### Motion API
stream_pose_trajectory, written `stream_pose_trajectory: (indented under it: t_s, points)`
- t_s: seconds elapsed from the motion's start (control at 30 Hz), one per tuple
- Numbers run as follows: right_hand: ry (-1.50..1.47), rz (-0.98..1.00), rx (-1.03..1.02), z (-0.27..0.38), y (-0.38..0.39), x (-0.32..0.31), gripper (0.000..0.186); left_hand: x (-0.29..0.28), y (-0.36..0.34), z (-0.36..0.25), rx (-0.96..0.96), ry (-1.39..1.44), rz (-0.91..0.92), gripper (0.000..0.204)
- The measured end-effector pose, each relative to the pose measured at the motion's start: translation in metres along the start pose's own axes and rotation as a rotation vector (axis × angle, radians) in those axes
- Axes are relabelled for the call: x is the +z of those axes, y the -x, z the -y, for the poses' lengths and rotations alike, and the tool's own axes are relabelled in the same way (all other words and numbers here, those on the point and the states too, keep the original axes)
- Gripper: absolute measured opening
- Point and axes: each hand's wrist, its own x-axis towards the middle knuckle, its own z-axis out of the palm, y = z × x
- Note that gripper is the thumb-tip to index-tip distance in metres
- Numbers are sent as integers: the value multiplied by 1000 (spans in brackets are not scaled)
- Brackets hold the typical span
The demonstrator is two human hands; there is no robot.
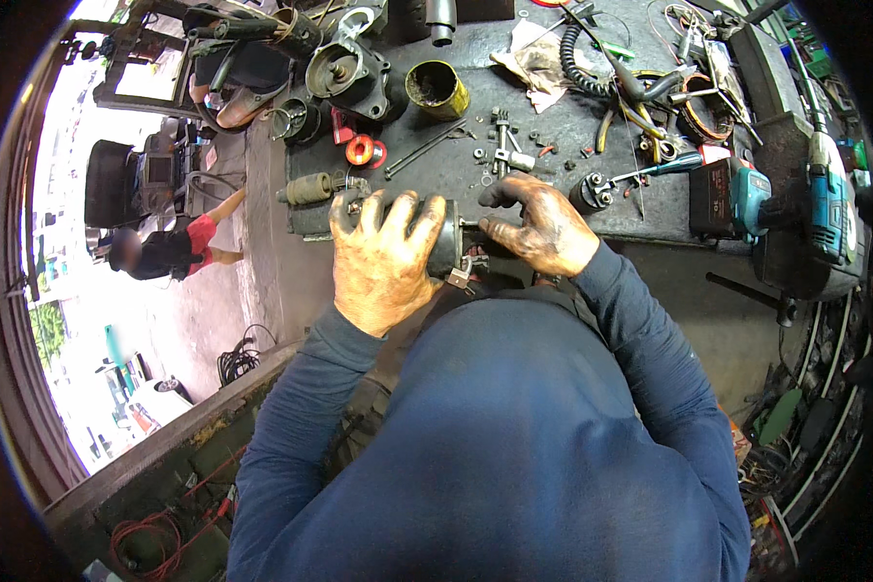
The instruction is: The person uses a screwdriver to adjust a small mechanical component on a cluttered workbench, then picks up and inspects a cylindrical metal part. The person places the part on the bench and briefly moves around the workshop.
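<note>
My left hand (386, 264) is wrapped over a dark cylindrical motor housing (445, 241) at the bench's near edge, fingers spread across its top. A small metal terminal piece (462, 277) hangs from the near side of the housing. From its right end sticks out a thin metal rod (469, 224). My right hand (545, 229), blackened with grease, has its curled fingers and thumb at the rod's outer end; the inner fingers are partly hidden. A cylindrical solenoid (308, 189) lies left of my left hand. Beyond the housing is a metal shaft assembly (501, 145) among small loose parts.
A yellow can (436, 90), a metal gear housing (344, 78) and a red wire spool (360, 149) stand farther back. Right are a small cylinder (592, 192), a screwdriver (658, 167) and a teal power tool (829, 199). A person (170, 247) is off to the left.
</note>
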Motion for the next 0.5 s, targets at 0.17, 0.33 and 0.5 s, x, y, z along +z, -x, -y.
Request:
stream_pose_trajectory:
  t_s: [0.17,0.33,0.5]
  points:
    - [-169,231,36,-11,-8,8,26,0,9,-6,21,-1,-2,88]
    - [-596,357,258,-39,-4,16,16,-1,7,-6,-3,102,-24,88]
    - [-497,284,166,-49,-1,23,16,7,6,-3,5,132,-9,85]
